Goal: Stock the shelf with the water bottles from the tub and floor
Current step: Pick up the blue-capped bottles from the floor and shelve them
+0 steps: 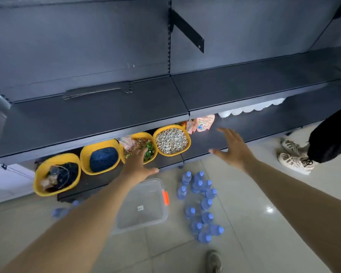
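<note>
Both hands reach out mid-frame with fingers spread, grasping nothing: left hand (139, 164), right hand (232, 146). Water bottles (202, 205) stand on the floor lower center, beside the clear tub (144, 205), below the dark shelf (98, 117).

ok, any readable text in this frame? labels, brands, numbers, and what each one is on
Nothing can be read.
Snack packet on the lower shelf: colourful print, too blurred to read.
Clear tub: small white sticker on its base, too small to read.
Water bottles on the floor: labels too small to read.
</note>
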Demonstrator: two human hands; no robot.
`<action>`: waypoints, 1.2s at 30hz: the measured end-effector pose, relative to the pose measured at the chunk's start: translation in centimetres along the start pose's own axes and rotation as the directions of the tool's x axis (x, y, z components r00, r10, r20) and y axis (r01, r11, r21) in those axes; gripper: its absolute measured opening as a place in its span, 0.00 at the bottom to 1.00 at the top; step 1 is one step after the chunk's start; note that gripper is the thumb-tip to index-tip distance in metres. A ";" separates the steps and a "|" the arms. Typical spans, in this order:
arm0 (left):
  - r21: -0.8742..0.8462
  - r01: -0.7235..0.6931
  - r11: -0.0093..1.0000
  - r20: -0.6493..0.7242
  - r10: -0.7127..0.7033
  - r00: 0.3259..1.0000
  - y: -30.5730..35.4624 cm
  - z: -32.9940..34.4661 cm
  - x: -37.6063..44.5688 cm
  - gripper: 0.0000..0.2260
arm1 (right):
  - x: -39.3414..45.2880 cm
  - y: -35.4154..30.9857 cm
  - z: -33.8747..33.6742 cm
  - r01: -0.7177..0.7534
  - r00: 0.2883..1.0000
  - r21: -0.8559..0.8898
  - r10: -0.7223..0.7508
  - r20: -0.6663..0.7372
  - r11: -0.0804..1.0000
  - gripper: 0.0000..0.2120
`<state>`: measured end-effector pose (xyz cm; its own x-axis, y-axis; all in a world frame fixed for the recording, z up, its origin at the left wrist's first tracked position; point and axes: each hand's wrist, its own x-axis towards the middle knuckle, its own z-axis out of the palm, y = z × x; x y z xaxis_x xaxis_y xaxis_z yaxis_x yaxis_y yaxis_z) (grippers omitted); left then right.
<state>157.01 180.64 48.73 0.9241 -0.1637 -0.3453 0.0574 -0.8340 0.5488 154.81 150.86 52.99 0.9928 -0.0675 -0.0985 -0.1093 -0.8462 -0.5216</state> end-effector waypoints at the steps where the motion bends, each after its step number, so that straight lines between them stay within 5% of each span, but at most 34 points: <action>1: -0.030 0.025 0.999 0.017 -0.025 1.000 0.1 2.0 0.4 0.39 | 0.0 1.9 0.9 0.006 1.000 0.004 -0.006 0.022 1.000 0.35; 7: -0.225 0.185 0.957 0.038 -0.181 0.983 0.6 15.4 2.9 0.37 | 0.9 13.1 7.7 -0.045 0.976 0.077 0.028 0.216 0.996 0.33; 20: -0.381 0.473 0.794 0.146 -0.454 0.879 -6.1 43.7 9.3 0.35 | 1.6 33.1 28.7 -0.357 0.881 0.247 0.238 0.408 0.901 0.30; 31: -0.454 0.457 0.765 0.146 -0.442 0.885 -14.0 60.8 15.7 0.33 | 3.5 44.4 45.9 -0.459 0.816 0.291 0.268 0.512 0.840 0.32; 36: -0.513 0.409 0.755 0.086 -0.429 0.899 -16.3 64.0 17.1 0.31 | 4.1 47.2 49.5 -0.432 0.846 0.345 0.242 0.475 0.833 0.26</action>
<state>147.69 157.73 -14.85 0.7737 0.1655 -0.6115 0.6153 -0.4259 0.6633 151.34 136.83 -13.98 0.7905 -0.0110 -0.6123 -0.5368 -0.4937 -0.6842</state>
